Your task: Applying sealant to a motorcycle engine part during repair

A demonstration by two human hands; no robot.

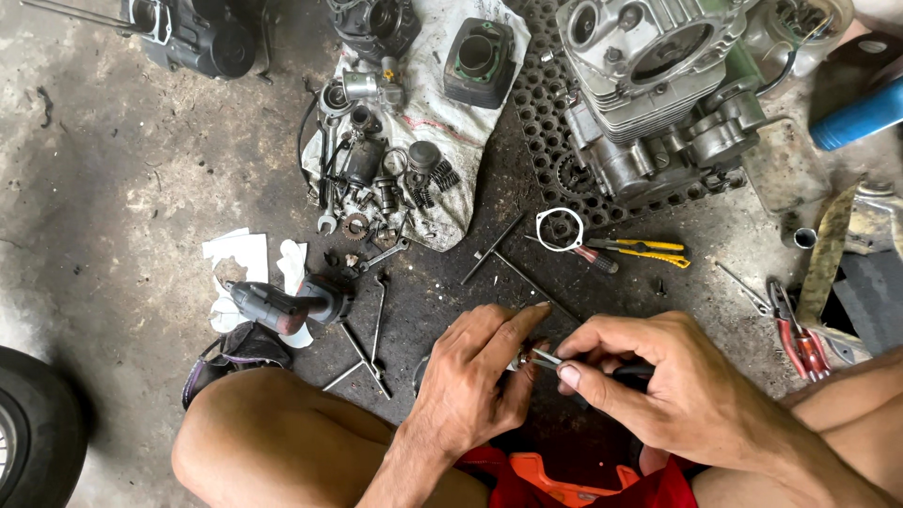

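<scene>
Both hands, left hand [475, 376] and right hand [658, 386], pinch a small part [525, 360] below the engine [658, 94].

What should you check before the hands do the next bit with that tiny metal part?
1. Left hand grips the small metal part: ok, pinched between fingers.
2. Right hand holds the thin-tipped tool: ok, its tip meets the part.
3. Part's shape and condition: cannot tell, mostly hidden by fingers.
4. Spare tools within sight: ok, yellow-handled pliers and red-handled pliers lie on the floor.
5. Loose bits kept together: ok, springs and gears sit on the white cloth.
6. Engine block away from the hands: ok, it sits apart on the black mat.
</scene>
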